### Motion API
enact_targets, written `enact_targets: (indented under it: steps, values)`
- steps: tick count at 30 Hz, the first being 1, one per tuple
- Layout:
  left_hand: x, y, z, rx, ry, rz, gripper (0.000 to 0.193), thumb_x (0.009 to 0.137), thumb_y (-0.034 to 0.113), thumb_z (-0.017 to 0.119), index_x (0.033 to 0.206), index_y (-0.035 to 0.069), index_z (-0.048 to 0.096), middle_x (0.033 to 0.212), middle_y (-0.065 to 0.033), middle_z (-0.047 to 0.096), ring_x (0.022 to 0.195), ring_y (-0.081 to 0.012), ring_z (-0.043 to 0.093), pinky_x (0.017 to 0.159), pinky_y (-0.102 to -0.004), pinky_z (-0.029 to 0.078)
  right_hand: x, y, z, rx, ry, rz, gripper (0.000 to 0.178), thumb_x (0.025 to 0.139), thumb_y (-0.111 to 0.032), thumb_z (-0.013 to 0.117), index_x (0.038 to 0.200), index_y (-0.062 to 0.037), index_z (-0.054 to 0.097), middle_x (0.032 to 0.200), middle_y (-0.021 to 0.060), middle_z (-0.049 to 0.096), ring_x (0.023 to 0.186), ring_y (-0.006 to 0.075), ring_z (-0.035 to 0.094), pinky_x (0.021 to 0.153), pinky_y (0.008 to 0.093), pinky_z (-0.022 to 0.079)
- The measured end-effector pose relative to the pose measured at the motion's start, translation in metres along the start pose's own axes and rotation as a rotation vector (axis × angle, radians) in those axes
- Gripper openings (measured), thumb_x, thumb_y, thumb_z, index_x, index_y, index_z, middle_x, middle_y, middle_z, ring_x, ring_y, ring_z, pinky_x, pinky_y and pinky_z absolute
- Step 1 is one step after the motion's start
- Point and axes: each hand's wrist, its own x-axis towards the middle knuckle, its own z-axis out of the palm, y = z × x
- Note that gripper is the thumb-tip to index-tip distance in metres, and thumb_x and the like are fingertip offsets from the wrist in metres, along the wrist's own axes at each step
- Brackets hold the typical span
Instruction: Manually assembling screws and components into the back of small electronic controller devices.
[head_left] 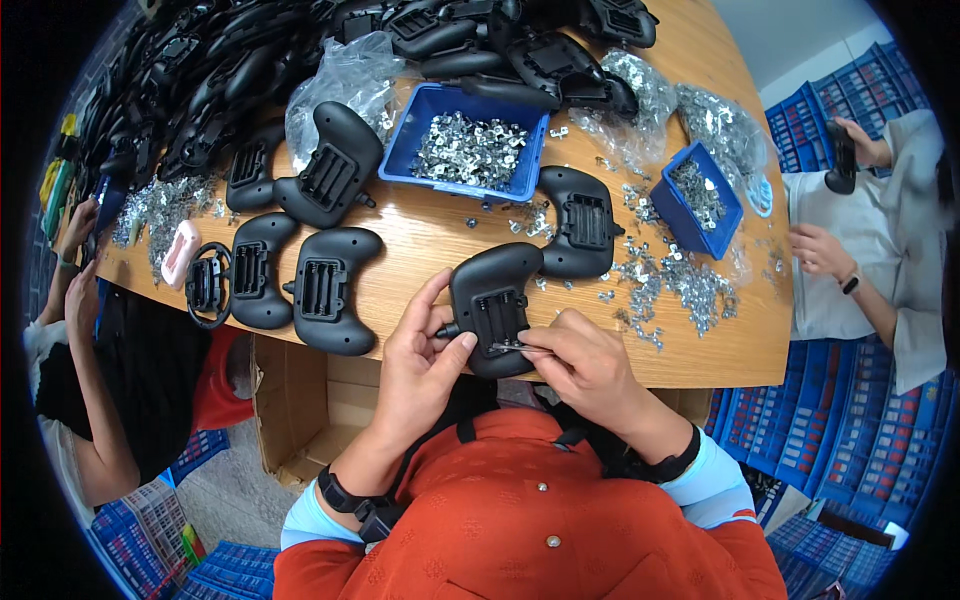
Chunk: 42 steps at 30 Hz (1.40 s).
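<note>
My left hand (418,362) grips a black game controller shell (492,275) by its side, thumb near the lower part of the shell. The shell's open battery compartment faces up, with small metal pieces in its slots. In my right hand (592,372) are thin metal tweezers (514,348), pinched between thumb and fingers. Their tip is at the lower end of the compartment; whether they hold a contact piece is hidden. Just beyond lies another black controller shell (585,262). Above it, a blue bin (400,165) holds many small metal contacts (470,150).
Several black shells (338,295) lie left, beside a pink case (181,254). A large pile of shells (230,75) covers the back left. A smaller blue bin (722,232) and loose contacts (690,290) are at right. Co-workers' hands (822,252) show at both sides.
</note>
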Motion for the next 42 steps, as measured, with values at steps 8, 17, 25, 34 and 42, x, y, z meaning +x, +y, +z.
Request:
enact_targets:
  steps: [8,17,25,34,42]
  values:
    - [0.001,-0.001,0.000,0.020,-0.016,-0.004,0.062,0.088,-0.007,0.052,0.144,-0.001,0.026,0.111,-0.0142,0.060,0.090,-0.0114,0.062,0.077,-0.0238,0.052,0.016,0.000,0.004,0.006,-0.132,-0.023,0.012,0.079,-0.008,0.067,0.090,-0.0048,0.063,0.075,0.0092,0.053,0.061,0.0276,0.059,0.051,0.0374,0.046]
    - [0.001,-0.002,-0.001,-0.004,-0.006,-0.025,0.062,0.088,-0.006,0.053,0.144,0.000,0.027,0.105,-0.0105,0.061,0.088,-0.0106,0.061,0.076,-0.0241,0.053,0.030,0.000,-0.003,0.129,-0.280,0.073,0.009,0.084,-0.012,0.062,0.084,-0.0043,0.057,0.078,0.0125,0.054,0.071,0.0327,0.060,0.060,0.0418,0.047]
    - [0.001,-0.001,-0.001,-0.014,-0.013,-0.018,0.062,0.088,-0.006,0.054,0.144,-0.001,0.027,0.107,-0.0115,0.061,0.090,-0.0110,0.061,0.077,-0.0241,0.052,0.023,-0.005,0.006,-0.019,-0.156,0.046,0.008,0.081,-0.009,0.065,0.086,-0.0050,0.060,0.077,0.0101,0.055,0.067,0.0299,0.060,0.058,0.0386,0.048]
    - [0.001,0.001,0.001,0.003,-0.008,-0.006,0.062,0.088,-0.006,0.053,0.144,-0.001,0.027,0.114,-0.0159,0.059,0.093,-0.0134,0.062,0.079,-0.0246,0.053,0.000,0.001,-0.003,0.012,-0.072,-0.021,0.014,0.075,-0.005,0.069,0.087,-0.0045,0.062,0.073,0.0069,0.054,0.059,0.0229,0.059,0.050,0.0334,0.047]
    - [0.001,0.000,0.001,-0.012,0.004,-0.021,0.061,0.088,-0.007,0.052,0.144,-0.001,0.027,0.115,-0.0166,0.059,0.094,-0.0142,0.063,0.079,-0.0250,0.053,0.000,0.008,0.000,-0.188,-0.086,-0.188,0.026,0.070,-0.006,0.070,0.094,-0.0050,0.061,0.075,0.0059,0.050,0.058,0.0212,0.058,0.048,0.0326,0.046]
